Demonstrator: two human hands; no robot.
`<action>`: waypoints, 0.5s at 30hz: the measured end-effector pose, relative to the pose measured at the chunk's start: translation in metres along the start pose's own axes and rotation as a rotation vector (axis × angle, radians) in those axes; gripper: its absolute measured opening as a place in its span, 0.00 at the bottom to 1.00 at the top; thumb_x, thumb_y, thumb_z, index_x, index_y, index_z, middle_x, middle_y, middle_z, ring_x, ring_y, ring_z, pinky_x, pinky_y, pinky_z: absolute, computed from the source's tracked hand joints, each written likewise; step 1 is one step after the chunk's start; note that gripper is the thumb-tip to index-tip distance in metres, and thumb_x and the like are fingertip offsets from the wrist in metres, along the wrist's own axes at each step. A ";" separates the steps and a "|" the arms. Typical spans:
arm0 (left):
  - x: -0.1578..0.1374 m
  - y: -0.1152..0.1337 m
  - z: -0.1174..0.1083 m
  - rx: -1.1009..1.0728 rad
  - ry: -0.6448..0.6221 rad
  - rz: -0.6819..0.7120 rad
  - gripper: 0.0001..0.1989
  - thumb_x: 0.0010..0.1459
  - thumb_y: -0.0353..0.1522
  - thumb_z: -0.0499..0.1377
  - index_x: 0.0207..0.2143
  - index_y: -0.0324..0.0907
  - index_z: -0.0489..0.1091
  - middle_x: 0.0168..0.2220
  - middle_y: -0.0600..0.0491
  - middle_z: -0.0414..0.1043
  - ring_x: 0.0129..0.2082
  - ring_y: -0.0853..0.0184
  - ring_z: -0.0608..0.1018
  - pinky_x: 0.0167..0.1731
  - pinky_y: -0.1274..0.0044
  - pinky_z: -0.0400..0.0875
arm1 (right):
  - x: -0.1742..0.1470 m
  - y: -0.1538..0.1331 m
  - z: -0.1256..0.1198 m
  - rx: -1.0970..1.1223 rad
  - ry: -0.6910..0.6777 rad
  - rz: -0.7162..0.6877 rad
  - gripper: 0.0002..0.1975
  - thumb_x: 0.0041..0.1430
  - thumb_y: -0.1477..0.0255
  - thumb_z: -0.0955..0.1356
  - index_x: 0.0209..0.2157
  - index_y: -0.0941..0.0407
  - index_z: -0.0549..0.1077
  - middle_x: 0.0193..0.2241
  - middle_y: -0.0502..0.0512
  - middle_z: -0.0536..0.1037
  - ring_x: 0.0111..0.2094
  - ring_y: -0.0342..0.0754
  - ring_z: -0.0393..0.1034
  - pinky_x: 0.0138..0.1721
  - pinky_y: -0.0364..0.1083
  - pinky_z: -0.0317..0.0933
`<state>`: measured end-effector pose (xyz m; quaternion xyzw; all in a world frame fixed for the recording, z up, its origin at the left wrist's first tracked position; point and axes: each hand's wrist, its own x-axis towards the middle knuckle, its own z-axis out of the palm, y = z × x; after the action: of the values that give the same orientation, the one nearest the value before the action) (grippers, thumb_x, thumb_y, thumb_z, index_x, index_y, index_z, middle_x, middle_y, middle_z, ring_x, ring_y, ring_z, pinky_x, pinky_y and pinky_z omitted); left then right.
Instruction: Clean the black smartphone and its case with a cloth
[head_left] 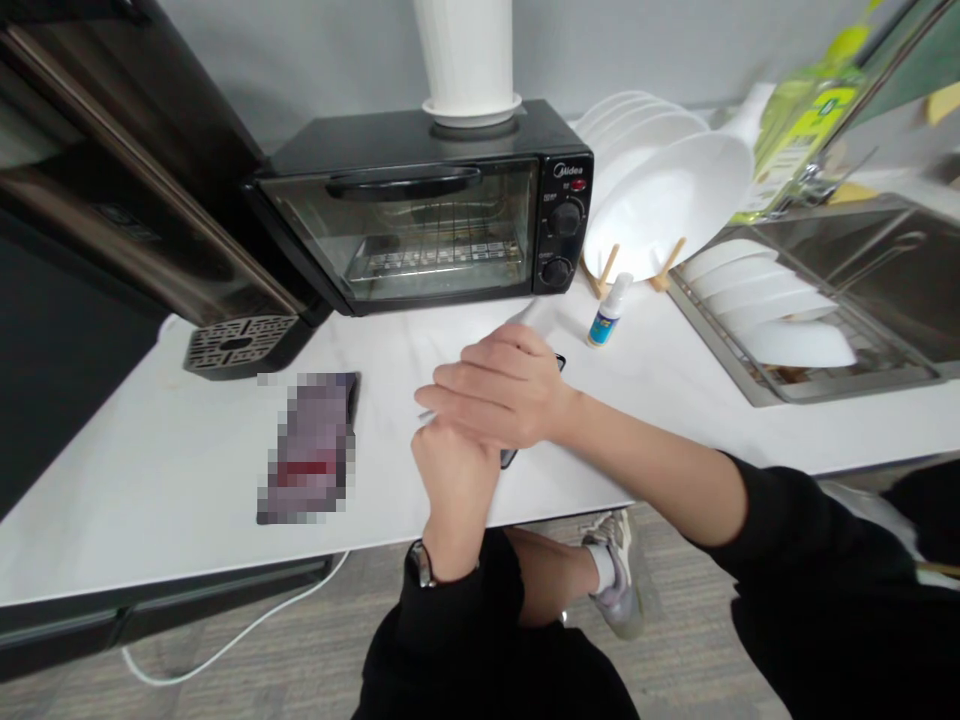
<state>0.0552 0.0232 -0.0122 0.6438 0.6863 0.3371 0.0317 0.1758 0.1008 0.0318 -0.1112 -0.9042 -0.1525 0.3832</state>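
My right hand [514, 390] lies across the top of my left hand [457, 470], its fingers stretched out toward the left. The left hand's fingers are mostly covered, so what they hold cannot be made out. Small grey bits of something thin stick out at the left and above the hands. Beneath them lies a flat object with a dark edge [509, 458], perhaps a phone, mostly hidden. To the right, a small spray bottle [606, 318] with a blue and yellow label stands upright on the white counter [405, 480].
A black toaster oven [420, 225] stands behind, with a white pot [469, 60] on top. White plates [667, 200] lean in a wooden rack beside the sink [735, 370]. A blurred-out purplish item [311, 445] lies left, near a dark machine with a drip tray [240, 342].
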 end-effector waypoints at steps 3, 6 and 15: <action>-0.001 0.006 -0.011 0.102 0.051 0.023 0.14 0.66 0.34 0.53 0.37 0.40 0.77 0.23 0.48 0.74 0.23 0.61 0.76 0.27 0.72 0.58 | 0.000 0.009 -0.004 0.041 0.143 0.218 0.25 0.76 0.57 0.53 0.49 0.50 0.78 0.40 0.55 0.82 0.41 0.53 0.74 0.42 0.57 0.66; 0.000 0.012 -0.017 0.102 0.105 0.079 0.15 0.70 0.36 0.52 0.44 0.42 0.78 0.25 0.51 0.77 0.23 0.64 0.76 0.27 0.74 0.55 | 0.003 0.010 -0.008 0.156 0.296 0.409 0.30 0.76 0.57 0.48 0.40 0.51 0.76 0.35 0.57 0.80 0.37 0.53 0.73 0.42 0.57 0.67; -0.004 0.002 -0.011 0.156 0.168 0.050 0.14 0.64 0.32 0.53 0.28 0.41 0.75 0.22 0.49 0.73 0.22 0.64 0.72 0.26 0.73 0.54 | 0.006 0.000 -0.011 0.049 0.375 0.077 0.20 0.76 0.61 0.56 0.46 0.50 0.78 0.39 0.53 0.81 0.45 0.52 0.75 0.52 0.57 0.68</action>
<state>0.0528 0.0146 -0.0042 0.6306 0.6945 0.3360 -0.0846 0.1792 0.0974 0.0431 -0.1060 -0.8155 -0.1336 0.5530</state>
